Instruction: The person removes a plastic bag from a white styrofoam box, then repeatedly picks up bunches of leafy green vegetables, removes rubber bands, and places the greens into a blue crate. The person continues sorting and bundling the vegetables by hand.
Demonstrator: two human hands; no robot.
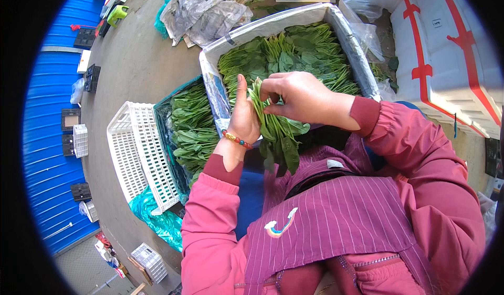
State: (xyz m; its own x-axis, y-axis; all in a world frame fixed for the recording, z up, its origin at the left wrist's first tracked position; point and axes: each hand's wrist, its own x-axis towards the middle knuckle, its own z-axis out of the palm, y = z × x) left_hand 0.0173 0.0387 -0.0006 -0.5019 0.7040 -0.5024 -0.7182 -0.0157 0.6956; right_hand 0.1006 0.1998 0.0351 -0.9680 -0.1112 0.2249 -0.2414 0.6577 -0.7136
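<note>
A bunch of leafy greens (275, 131), probably spinach, hangs leaves-down from my left hand (244, 115), its pale stem ends at the top. My left thumb points up beside the stems, and a beaded bracelet circles that wrist. At the bunch's right side is my right hand (301, 96), thumb and fingers curled close to the stems; whether it pinches any is hard to see. Just beyond both hands stands a newspaper-lined foam box (214, 72) filled with rows of the same greens (287, 52). More bunches (193, 127) lie in a lined crate to the left.
A white plastic crate (147, 153) stands left, above crumpled teal plastic (155, 212). Crumpled newspaper (204, 13) lies behind the foam box. White foam boxes with red tape (437, 46) stack up at right. Crates (80, 139) line the blue wall (51, 117).
</note>
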